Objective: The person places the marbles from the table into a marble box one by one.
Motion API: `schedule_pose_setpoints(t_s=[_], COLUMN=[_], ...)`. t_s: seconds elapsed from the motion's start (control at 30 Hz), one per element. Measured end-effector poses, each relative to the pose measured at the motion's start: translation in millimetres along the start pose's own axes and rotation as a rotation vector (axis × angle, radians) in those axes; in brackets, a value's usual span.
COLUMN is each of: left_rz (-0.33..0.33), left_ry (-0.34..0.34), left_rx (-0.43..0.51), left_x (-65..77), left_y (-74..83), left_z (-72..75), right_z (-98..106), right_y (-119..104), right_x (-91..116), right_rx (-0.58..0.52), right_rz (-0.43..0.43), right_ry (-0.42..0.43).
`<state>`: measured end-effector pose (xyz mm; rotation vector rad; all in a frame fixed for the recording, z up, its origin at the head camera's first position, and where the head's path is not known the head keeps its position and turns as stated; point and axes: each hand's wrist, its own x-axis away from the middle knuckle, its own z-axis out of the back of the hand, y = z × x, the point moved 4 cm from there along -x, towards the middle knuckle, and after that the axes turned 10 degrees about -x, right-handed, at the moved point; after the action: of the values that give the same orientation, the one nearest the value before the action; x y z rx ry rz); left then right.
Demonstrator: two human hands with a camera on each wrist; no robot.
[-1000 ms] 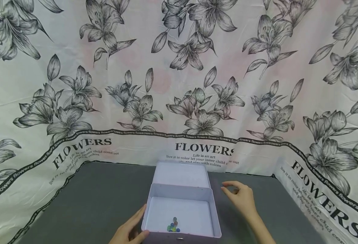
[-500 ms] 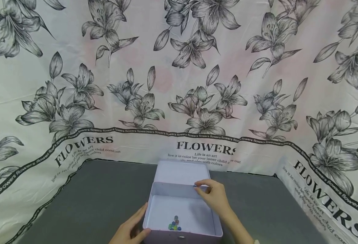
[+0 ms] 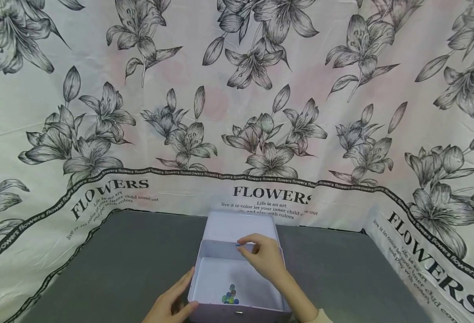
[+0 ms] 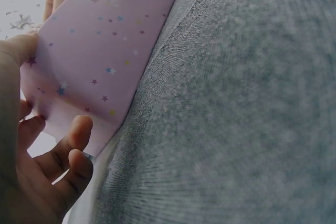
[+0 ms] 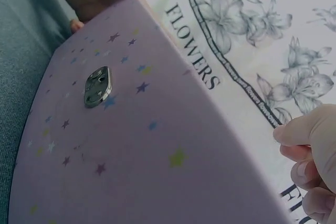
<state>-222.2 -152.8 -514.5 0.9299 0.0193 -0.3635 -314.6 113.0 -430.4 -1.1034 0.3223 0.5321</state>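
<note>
A pale purple hinged box (image 3: 206,280) lies with its lid (image 3: 237,226) folded back behind it. Inside, near the front wall, several small coloured marbles (image 3: 230,295) are clustered. My left hand (image 3: 170,303) holds the box's front left corner, thumb at the front rim and fingers along the left side. Over the box's back part, my right hand (image 3: 265,256) pinches a small blue marble (image 3: 238,245) between thumb and fingertip. In the right wrist view, the right hand (image 5: 315,156) is above the rim, and its marble is hidden.
Under the box spreads a grey tabletop (image 3: 140,251). A white cloth (image 3: 180,134) with black lilies and FLOWERS lettering hangs behind and at both sides. The box's front, printed with stars, carries a metal clasp (image 5: 98,86).
My right hand has moved left from beside the box to above its back part, still pinching the blue marble. The left hand stays on the corner.
</note>
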Motion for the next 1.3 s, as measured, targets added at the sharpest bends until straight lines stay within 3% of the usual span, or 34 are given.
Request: schedule_pose_setpoints(t_s=[0.2,0.5,0.7,0.97,1.17,1.3], left_rz=[0.002,0.008,0.005,0.001,-0.015,-0.03], left_ry=[0.001,0.006,0.024,0.021,0.017,0.019], left_rx=[0.006,0.011,0.0,-0.005,0.015,0.009], left_x=[-0.4,-0.2,-0.2,-1.7,-1.9,-1.9], left_y=[-0.6,-1.0,-1.1,-3.0,-4.4,-4.2], left_z=[0.8,1.5,2.9,3.1,1.1,-0.6], right_z=[-6.1,-18.7,-22.7,-22.8,-15.3,-3.3], right_y=[6.2,26.4,32.6,32.3,27.6,23.7], right_x=[0.3,5.9,8.5,9.4,9.7,12.0], right_rx=[0.04,0.19,0.268,0.316,0.276,0.216], right_rz=[0.0,-0.177,-0.215,-0.226,-0.215,-0.197], right_ry=[-0.07,-0.352,-0.437,-0.431,-0.359,-0.26])
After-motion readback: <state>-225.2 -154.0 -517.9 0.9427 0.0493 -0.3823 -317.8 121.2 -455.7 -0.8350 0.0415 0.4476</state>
